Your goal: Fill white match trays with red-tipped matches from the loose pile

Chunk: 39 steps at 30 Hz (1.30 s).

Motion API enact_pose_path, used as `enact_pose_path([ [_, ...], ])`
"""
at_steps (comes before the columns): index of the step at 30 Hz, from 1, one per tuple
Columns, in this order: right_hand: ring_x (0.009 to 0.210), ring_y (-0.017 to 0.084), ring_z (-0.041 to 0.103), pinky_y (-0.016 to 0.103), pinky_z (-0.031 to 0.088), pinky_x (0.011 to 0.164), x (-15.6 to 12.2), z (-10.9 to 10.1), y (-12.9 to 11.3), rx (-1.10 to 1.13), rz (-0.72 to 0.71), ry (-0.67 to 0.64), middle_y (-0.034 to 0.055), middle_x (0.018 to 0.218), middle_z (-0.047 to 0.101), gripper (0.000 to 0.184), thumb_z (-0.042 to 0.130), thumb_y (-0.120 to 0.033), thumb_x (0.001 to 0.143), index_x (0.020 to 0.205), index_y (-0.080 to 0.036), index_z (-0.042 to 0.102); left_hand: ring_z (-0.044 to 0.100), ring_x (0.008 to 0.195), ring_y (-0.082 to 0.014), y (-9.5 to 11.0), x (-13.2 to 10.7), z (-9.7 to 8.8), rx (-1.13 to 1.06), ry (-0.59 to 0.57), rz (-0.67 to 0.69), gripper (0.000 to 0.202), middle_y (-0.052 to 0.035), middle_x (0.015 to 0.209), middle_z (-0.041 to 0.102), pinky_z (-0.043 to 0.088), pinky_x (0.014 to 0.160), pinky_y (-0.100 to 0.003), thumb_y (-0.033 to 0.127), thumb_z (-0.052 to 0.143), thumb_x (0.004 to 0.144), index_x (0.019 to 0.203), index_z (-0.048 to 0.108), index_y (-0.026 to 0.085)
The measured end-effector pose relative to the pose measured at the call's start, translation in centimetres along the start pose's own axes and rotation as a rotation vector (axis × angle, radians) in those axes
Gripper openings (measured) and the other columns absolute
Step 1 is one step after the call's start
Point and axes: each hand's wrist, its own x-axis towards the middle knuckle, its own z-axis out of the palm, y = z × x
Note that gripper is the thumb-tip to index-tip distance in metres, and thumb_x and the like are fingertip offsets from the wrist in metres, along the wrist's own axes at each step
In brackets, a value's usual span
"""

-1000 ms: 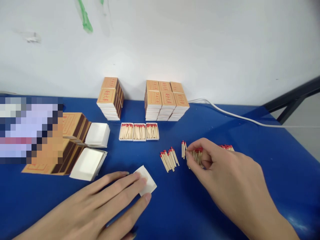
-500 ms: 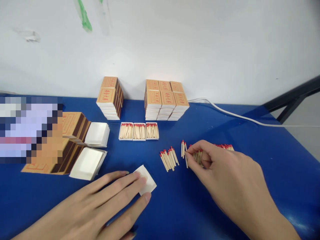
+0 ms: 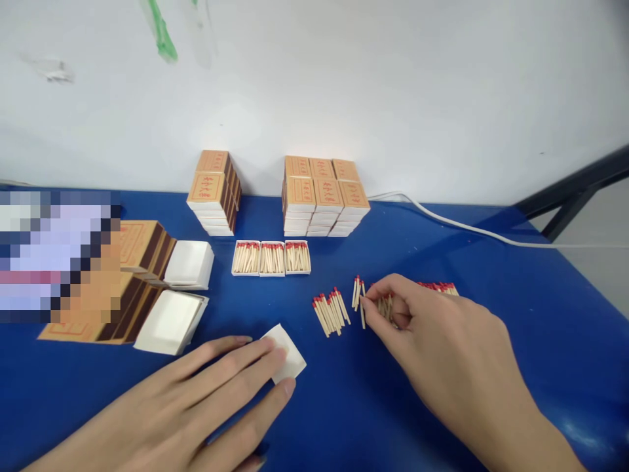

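Across the blue tabletop [image 3: 491,275], one match [image 3: 363,317] lies near-to-far at the left tip of the nearer right hand [image 3: 449,351], grip unclear, while the left hand [image 3: 211,400] rests spread on a white piece [image 3: 295,362].

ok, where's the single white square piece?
Head view, low and just left of centre: the white square piece is partly under the left hand's fingers, loose matches beyond it to the right.
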Motion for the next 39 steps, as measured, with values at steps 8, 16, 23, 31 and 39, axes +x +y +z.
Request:
enact_pose_path([
  [8, 0.046, 0.023, 0.063, 0.03, 0.029, 0.05, -0.01, 0.04, -0.16, 0.006, -0.033, 0.088, -0.0061, 0.058, 0.069, 0.025, 0.065, -0.045, 0.103, 0.084, -0.033, 0.075, 0.055, 0.162, -0.0256, 0.22, 0.3, 0.15, 0.004, 0.015, -0.031, 0.043, -0.0058, 0.168, 0.069, 0.022, 0.149, -0.043, 0.026, 0.057, 0.118, 0.157, 0.072, 0.018],
  [16, 0.046, 0.024, 0.066, 0.029, 0.028, 0.047, -0.38, -0.09, -0.36, -0.003, -0.092, 0.093, -0.0071, 0.057, 0.068, 0.016, 0.067, -0.035, 0.098, 0.085, -0.033, 0.077, 0.054, 0.163, -0.028, 0.04, 0.12, 0.1, -0.008, 0.01, -0.01, 0.045, -0.0083, 0.172, 0.066, 0.021, 0.149, -0.045, 0.026, 0.059, 0.117, 0.159, 0.072, 0.015],
  [23, 0.048, 0.025, 0.065, 0.03, 0.03, 0.048, -0.22, 0.12, -0.36, -0.001, -0.048, 0.056, -0.0067, 0.059, 0.069, 0.016, 0.073, -0.039, 0.098, 0.084, -0.033, 0.077, 0.051, 0.167, -0.0285, -0.06, 0.17, 0.12, -0.007, 0.006, 0.005, 0.046, -0.0079, 0.173, 0.065, 0.021, 0.15, -0.045, 0.031, 0.063, 0.117, 0.159, 0.072, 0.016],
  [31, 0.05, 0.026, 0.066, 0.031, 0.031, 0.05, -0.17, 0.5, -0.1, -0.016, -0.043, 0.08, -0.0065, 0.06, 0.071, 0.016, 0.075, -0.042, 0.099, 0.086, -0.033, 0.076, 0.049, 0.168, -0.0305, 0.01, -0.4, 0.25, -0.002, -0.009, 0.006, 0.05, -0.0094, 0.177, 0.061, 0.021, 0.149, -0.048, 0.023, 0.058, 0.116, 0.164, 0.068, 0.015],
  [39, 0.048, 0.026, 0.065, 0.03, 0.028, 0.05, -0.01, 0.9, -0.17, -0.069, -0.031, 0.12, -0.0073, 0.059, 0.07, 0.014, 0.077, -0.041, 0.099, 0.087, -0.033, 0.076, 0.053, 0.165, -0.0269, 0.23, 0.12, 0.29, -0.013, 0.015, -0.031, 0.045, -0.0062, 0.172, 0.066, 0.024, 0.148, -0.044, 0.034, 0.06, 0.12, 0.16, 0.07, 0.017],
])
